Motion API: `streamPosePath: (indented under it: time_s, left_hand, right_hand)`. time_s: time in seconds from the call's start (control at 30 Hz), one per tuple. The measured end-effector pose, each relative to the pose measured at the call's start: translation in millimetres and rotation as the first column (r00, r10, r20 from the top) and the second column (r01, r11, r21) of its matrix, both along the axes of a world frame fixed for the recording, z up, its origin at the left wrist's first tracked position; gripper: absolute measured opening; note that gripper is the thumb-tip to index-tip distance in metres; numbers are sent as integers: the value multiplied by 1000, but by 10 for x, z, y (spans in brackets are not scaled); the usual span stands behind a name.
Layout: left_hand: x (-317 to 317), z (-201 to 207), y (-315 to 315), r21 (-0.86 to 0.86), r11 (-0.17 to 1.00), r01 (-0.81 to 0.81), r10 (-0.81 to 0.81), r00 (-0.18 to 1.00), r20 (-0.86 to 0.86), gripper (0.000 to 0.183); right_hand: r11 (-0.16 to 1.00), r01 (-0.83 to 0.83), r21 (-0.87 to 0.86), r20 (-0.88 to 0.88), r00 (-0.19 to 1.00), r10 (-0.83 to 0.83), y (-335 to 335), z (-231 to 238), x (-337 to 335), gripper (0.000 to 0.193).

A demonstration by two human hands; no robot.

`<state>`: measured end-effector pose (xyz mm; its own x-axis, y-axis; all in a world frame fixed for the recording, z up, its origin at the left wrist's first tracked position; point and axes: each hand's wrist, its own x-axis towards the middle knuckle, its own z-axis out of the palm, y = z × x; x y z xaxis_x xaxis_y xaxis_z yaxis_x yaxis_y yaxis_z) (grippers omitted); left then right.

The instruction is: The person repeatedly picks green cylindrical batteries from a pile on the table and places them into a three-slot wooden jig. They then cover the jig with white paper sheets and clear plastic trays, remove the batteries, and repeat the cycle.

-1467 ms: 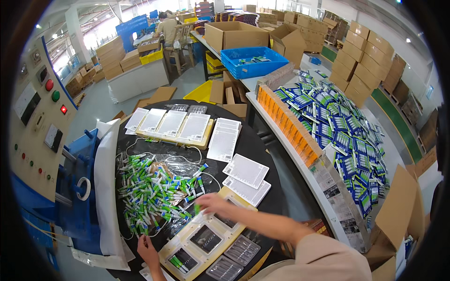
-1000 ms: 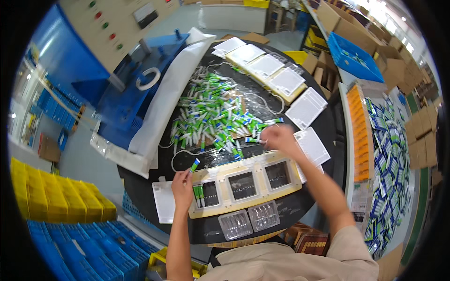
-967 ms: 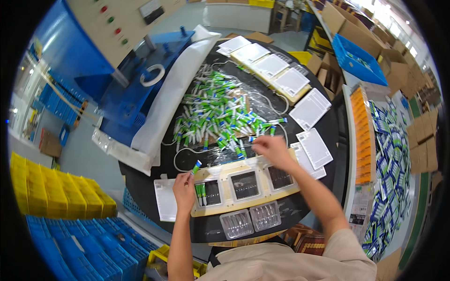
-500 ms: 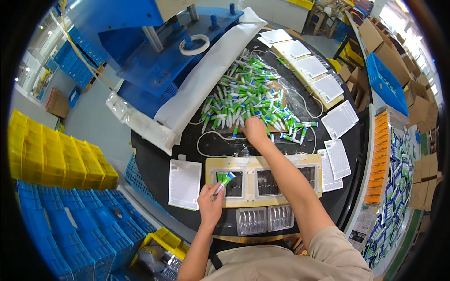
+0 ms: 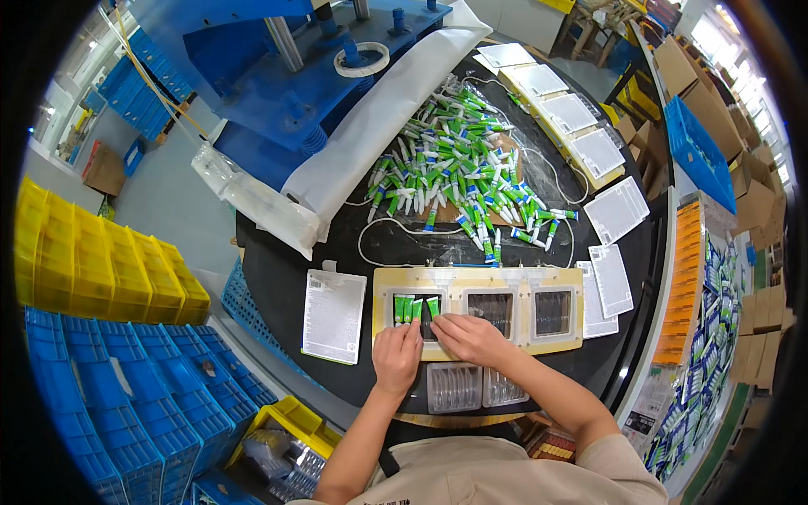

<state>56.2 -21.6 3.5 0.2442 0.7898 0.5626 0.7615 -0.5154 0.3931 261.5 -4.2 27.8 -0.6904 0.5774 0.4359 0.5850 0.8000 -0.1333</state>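
A cream-coloured frame (image 5: 522, 343) with three windows lies in front of me, clear plastic trays (image 5: 553, 313) set in its windows. Several small green-and-white tubes (image 5: 404, 308) stand side by side in the left window. My left hand (image 5: 396, 358) is closed at that window's near edge, its fingertips pinching the lower end of a green tube (image 5: 417, 310). Just right of it, my right hand (image 5: 467, 338) pinches another green tube (image 5: 433, 305) over the same window. The fingers partly hide the lower ends of both tubes.
Beyond the frame lies a large pile of tubes (image 5: 454, 168) on the black round table (image 5: 337, 236). Printed cards (image 5: 333, 316) lie left and right, and clear blister trays (image 5: 454, 387) sit nearest me. A blue press (image 5: 278, 109) stands far left, above stacked crates (image 5: 109, 269).
My right hand has come back from the pile to the left window with a tube. My left hand has moved slightly right, and more tubes now stand in that window.
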Motion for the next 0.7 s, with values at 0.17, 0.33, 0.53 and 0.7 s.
streamPosePath:
  time_s: [0.17,0.33,0.53,0.7]
  left_hand:
    - [-10,-74,-9,-109,991,81,-82,997,-7,38]
    - [-58,-50,6,-127,988,83,-82,996,20,48]
    - [-90,-42,39,-28,995,101,-102,994,-46,49]
    - [-76,-84,33,7,999,46,-45,992,-114,46]
  right_hand:
    - [999,-35,-1,29,999,35,26,-177,-79,38]
    - [997,11,-75,18,1000,-9,28,-177,-119,36]
    - [970,94,-222,-167,977,-133,217,11,-87,28]
    - [952,186,-244,-213,947,-240,458,23,-82,27]
